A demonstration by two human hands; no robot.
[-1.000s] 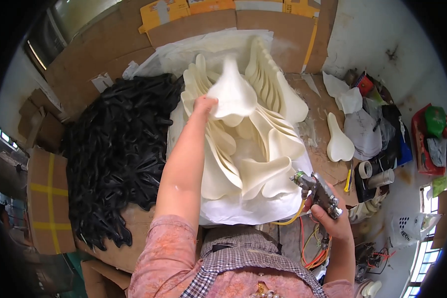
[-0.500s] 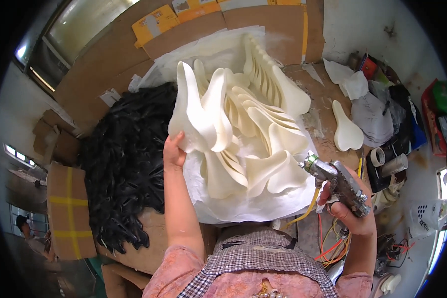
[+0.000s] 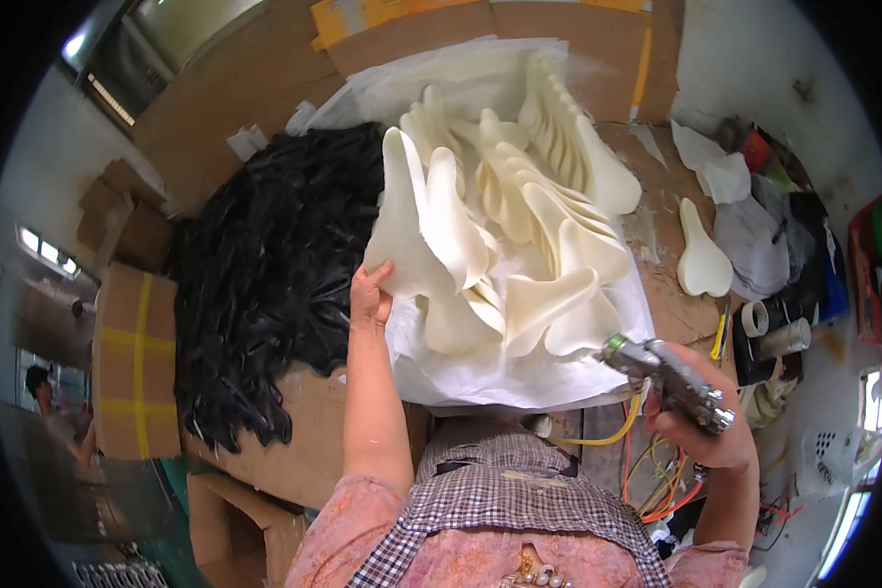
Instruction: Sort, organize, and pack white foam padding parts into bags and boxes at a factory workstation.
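- Cream saddle-shaped foam pieces [image 3: 519,245] lie heaped on a white sheet [image 3: 519,377] on the worktop [image 3: 657,245], right in front of me.
- Black pieces [image 3: 265,284] of the same shape pile up just left of the cream heap.
- My left hand [image 3: 370,294] is clamped on the lower edge of one upright cream piece [image 3: 412,230] at the heap's left side.
- My right hand [image 3: 701,421] is closed around a metal spray gun [image 3: 661,377], nozzle near the sheet's right edge.
- One lone cream piece [image 3: 703,257] lies apart to the right, beside what may be tape rolls [image 3: 772,328].
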